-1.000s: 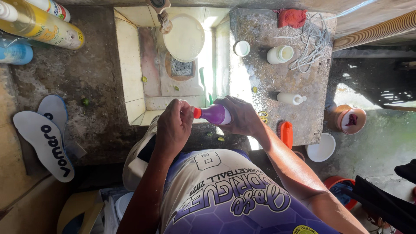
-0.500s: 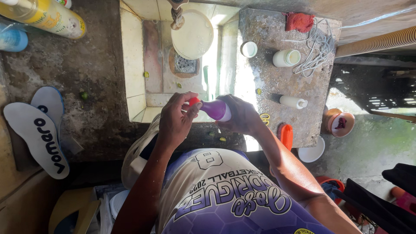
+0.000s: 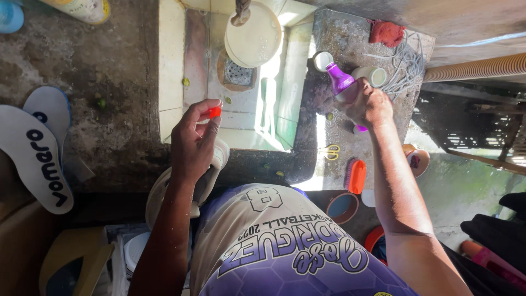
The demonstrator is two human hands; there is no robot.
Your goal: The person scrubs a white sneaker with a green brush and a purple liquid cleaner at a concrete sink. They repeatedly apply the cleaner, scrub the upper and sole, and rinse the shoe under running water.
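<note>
Seen from above, a person's left hand (image 3: 193,143) pinches a small red cap (image 3: 215,112) over a tiled sink (image 3: 172,71). Farther out, the right hand (image 3: 368,105) grips a purple bottle (image 3: 341,82), tilted over the rough concrete surface (image 3: 339,49) toward a small white cup (image 3: 322,61).

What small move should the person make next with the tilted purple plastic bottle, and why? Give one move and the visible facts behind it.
Probably tip the purple plastic bottle a little further. The right hand holds it slanted, its open neck at the small white round cup on the rough concrete counter, while the left hand pinches the small red cap clear over the tiled sink. No liquid is visibly flowing.
</note>
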